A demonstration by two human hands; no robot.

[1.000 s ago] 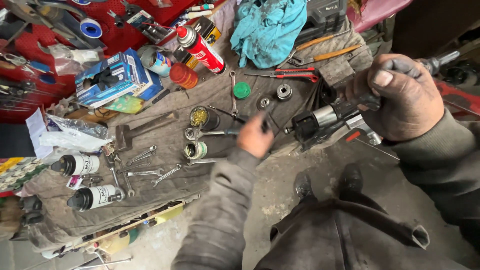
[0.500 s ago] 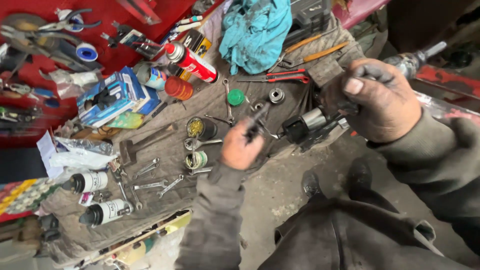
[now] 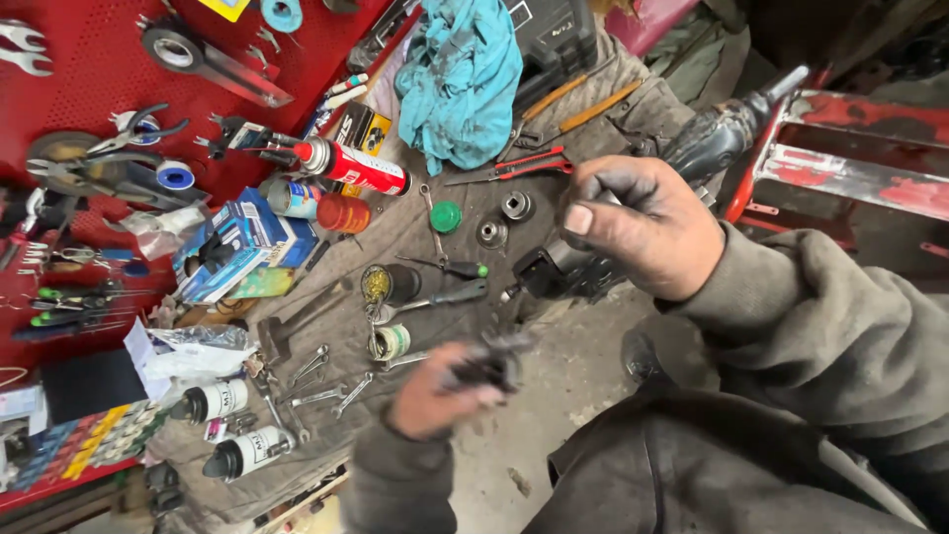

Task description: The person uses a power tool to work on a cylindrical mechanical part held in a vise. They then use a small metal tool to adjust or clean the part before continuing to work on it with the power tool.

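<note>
Right hand (image 3: 647, 232), centre right: clamped around dark power tool (image 3: 712, 143). Left hand (image 3: 435, 396), lower centre: fingers closed on small dark part (image 3: 489, 361), blurred, above cloth-covered tabletop (image 3: 415, 222) strewn with sockets.

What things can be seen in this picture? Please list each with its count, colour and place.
dark tool: one, black, in the right hand
small dark part: one, black, blurred, in the left hand
cloth: one, teal, top centre
spray can: one, red, lying left of the cloth
sockets: two, grey, on the work mat
cap: one, green, beside the sockets
box: one, blue, left
wrenches: several, silver, lower left
bottles: two, white and black, lower left
left hand: one, grimy, bottom centre
right hand: one, grimy, centre right
</note>
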